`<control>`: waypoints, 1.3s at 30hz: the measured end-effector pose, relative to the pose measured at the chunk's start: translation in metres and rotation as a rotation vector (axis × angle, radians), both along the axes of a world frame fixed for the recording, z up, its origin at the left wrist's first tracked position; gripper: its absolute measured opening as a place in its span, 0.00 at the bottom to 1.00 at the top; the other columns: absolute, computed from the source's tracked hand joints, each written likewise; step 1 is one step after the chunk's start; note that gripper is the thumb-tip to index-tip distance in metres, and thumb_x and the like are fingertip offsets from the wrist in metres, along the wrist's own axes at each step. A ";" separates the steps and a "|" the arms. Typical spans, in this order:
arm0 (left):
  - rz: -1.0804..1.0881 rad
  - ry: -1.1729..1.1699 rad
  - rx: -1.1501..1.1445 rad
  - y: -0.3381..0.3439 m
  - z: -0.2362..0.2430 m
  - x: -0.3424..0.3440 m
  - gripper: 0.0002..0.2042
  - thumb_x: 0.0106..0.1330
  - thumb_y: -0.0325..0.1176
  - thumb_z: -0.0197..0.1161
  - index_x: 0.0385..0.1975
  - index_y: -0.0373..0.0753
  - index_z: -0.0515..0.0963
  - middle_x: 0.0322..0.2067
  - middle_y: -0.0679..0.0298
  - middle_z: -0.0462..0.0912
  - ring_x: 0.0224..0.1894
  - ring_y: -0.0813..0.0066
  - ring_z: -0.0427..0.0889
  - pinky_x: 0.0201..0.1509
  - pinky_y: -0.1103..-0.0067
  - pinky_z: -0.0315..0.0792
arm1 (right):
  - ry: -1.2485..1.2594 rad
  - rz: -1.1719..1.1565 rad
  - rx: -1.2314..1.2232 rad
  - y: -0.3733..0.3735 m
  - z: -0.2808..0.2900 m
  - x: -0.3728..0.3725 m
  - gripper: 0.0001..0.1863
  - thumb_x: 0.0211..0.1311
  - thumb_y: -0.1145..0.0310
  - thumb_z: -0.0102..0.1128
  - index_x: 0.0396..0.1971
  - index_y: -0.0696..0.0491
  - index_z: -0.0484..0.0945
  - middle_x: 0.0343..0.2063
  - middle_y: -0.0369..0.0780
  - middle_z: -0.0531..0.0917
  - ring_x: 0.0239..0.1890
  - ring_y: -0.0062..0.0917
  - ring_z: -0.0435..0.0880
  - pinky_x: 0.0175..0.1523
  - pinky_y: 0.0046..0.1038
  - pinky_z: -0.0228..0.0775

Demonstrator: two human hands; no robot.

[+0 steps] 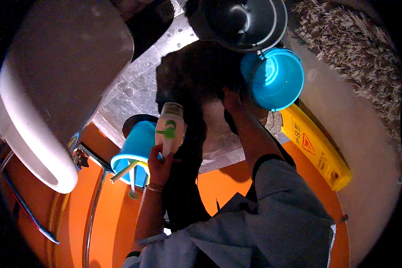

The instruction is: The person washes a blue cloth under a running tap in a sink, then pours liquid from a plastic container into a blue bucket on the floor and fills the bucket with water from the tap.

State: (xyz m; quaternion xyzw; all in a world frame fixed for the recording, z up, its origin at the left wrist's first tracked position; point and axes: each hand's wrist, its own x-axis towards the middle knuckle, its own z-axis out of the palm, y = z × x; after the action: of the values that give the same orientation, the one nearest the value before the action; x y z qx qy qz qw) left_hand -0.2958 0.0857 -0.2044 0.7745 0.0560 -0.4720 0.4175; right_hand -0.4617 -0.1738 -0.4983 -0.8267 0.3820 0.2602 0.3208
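Left hand [158, 163] grips white spray bottle [169, 129]; right hand [231, 99] obscured — grip indeterminable. Risk: overspray slicking floor tiles [138, 89].

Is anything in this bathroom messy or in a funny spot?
Yes. The yellow warning sign lies flat on the floor instead of standing up. Nothing looks spilled. The left hand holds a white and green bottle near the small blue bucket.
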 end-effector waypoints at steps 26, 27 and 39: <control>0.139 0.070 0.008 -0.011 0.019 -0.029 0.15 0.62 0.25 0.60 0.47 0.29 0.68 0.41 0.59 0.75 0.35 0.69 0.81 0.34 0.77 0.81 | 0.047 -0.079 0.906 0.054 0.145 -0.004 0.14 0.43 0.78 0.57 0.34 0.51 0.81 0.33 0.46 0.82 0.34 0.36 0.81 0.41 0.35 0.73; 0.077 0.053 0.045 -0.027 0.038 -0.023 0.15 0.62 0.24 0.60 0.47 0.29 0.69 0.41 0.59 0.75 0.35 0.68 0.81 0.34 0.77 0.81 | 0.027 -0.170 0.877 0.032 0.165 -0.014 0.15 0.42 0.80 0.57 0.33 0.50 0.81 0.32 0.45 0.82 0.33 0.35 0.81 0.40 0.34 0.73; 0.053 0.231 0.024 -0.036 0.118 -0.023 0.27 0.59 0.35 0.65 0.54 0.24 0.67 0.47 0.50 0.74 0.39 0.66 0.81 0.29 0.76 0.82 | -0.339 -0.876 0.374 -0.124 0.349 -0.091 0.15 0.42 0.79 0.58 0.35 0.54 0.76 0.29 0.36 0.77 0.32 0.22 0.76 0.39 0.23 0.70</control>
State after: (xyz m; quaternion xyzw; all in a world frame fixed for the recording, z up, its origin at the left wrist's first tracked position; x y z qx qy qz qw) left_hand -0.3183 0.0501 -0.0867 0.7181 0.1296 -0.5461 0.4115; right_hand -0.5528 -0.2981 -0.1493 -0.5478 0.5824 0.0272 0.6000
